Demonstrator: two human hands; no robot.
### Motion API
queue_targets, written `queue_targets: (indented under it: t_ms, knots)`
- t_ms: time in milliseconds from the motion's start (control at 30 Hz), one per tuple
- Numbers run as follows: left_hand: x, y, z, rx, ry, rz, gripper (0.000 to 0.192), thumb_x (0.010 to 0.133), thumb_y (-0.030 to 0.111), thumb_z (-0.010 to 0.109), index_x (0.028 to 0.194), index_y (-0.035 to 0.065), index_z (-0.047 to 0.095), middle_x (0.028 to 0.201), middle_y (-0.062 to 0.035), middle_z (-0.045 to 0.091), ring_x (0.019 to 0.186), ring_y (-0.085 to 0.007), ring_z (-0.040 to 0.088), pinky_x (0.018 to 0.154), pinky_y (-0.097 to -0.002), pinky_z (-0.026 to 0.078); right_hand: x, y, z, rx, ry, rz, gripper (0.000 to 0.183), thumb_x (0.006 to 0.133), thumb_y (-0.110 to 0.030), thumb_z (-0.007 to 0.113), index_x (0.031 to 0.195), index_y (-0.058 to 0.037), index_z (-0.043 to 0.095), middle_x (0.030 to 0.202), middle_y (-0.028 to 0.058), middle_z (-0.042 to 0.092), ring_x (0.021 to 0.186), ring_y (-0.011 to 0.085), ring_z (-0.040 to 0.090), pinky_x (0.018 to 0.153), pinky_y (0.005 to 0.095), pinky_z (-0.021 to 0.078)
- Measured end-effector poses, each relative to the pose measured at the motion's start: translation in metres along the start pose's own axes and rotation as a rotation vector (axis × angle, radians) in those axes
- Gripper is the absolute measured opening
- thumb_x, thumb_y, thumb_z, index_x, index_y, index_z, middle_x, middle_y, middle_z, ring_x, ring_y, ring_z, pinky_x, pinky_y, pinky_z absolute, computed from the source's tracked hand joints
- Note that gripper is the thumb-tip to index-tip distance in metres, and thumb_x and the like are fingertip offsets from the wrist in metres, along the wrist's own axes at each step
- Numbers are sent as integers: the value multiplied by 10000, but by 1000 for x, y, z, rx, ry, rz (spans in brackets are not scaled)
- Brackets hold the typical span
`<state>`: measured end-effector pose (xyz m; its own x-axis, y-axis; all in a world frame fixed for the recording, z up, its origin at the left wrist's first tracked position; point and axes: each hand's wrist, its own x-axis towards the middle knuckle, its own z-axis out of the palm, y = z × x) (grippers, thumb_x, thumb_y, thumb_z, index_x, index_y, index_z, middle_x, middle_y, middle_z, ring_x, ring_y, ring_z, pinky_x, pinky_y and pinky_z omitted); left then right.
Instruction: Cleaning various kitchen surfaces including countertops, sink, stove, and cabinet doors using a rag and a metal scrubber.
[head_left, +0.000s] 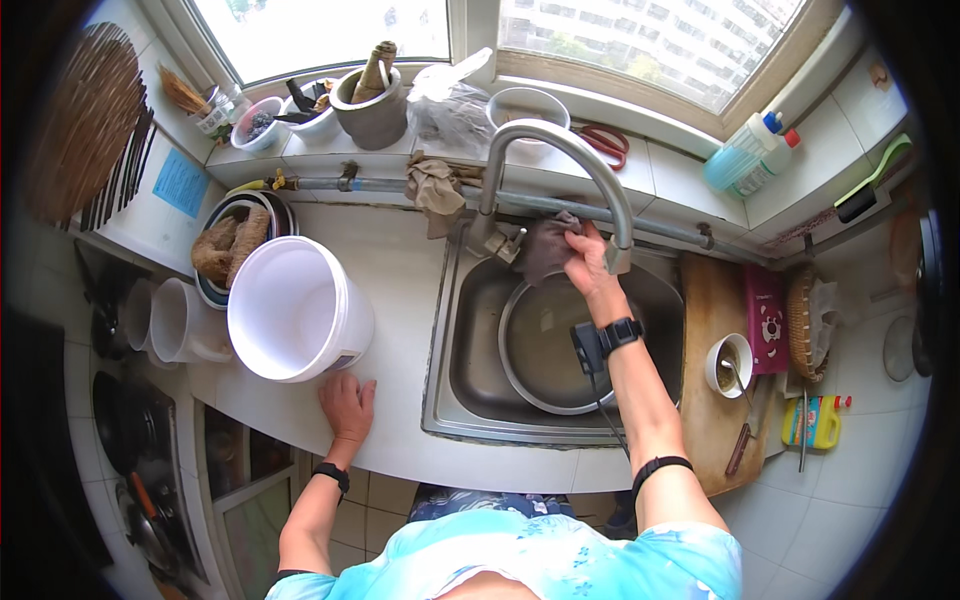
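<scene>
My right hand grips a dark grey-brown cloth beside the base of the curved metal faucet. Beneath that hand, a round metal basin holding cloudy liquid sits in the stainless steel sink. My left hand rests on the white countertop, just below a white plastic bucket; its fingertips are close to the bucket's base, and whether they touch it I cannot tell. Over the wall pipe left of the faucet hangs a beige cloth.
Right of the sink lies a wooden cutting board with a white bowl and a knife. A stone mortar and red-handled scissors stand along the sill. Stacked bowls with loofah-like scrubbers are behind the bucket.
</scene>
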<state>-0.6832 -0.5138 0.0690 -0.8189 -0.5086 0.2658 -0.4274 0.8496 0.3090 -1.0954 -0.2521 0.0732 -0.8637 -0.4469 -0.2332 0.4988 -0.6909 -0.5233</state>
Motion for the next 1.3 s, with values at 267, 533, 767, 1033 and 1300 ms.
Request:
queue_targets:
  t_ms: [267,533,767,1033,1300]
  knots:
    - [1,2,-4,12,-24,2,301,823,264,660,741,93,426,749,-96,450,774,-319,464,706,-439,332,22,15,53,-290,-245,200,323,859,105,485,1147,1,588,1108,78,622,1018,233,600,966,383,473]
    - [-2,-6,-3,45,-33,11,287,822,248,655,745,88,429,758,-100,453,789,-324,465,712,-441,333,38,33,75,-667,-157,330,237,857,33,604,1088,10,653,1065,72,660,978,184,607,898,308,460]
    - [1,0,-5,52,-26,-10,300,821,251,664,737,86,427,736,-100,440,771,-323,459,712,-439,334,31,3,-22,-333,-151,109,324,858,77,525,1168,10,594,1155,118,621,1073,235,591,978,349,462]
    - [1,-1,1,21,-17,20,296,819,235,669,736,89,425,729,-99,435,767,-323,456,709,-434,333,48,30,72,-1046,-145,252,255,881,-21,579,1125,12,646,1123,84,646,1029,196,574,933,321,444]
    - [-8,-6,-7,51,-13,-5,300,815,233,676,739,91,423,756,-97,446,772,-322,459,709,-435,330,-12,-55,11,-850,-23,34,391,772,90,532,1148,32,622,1000,92,659,917,182,634,815,276,501]
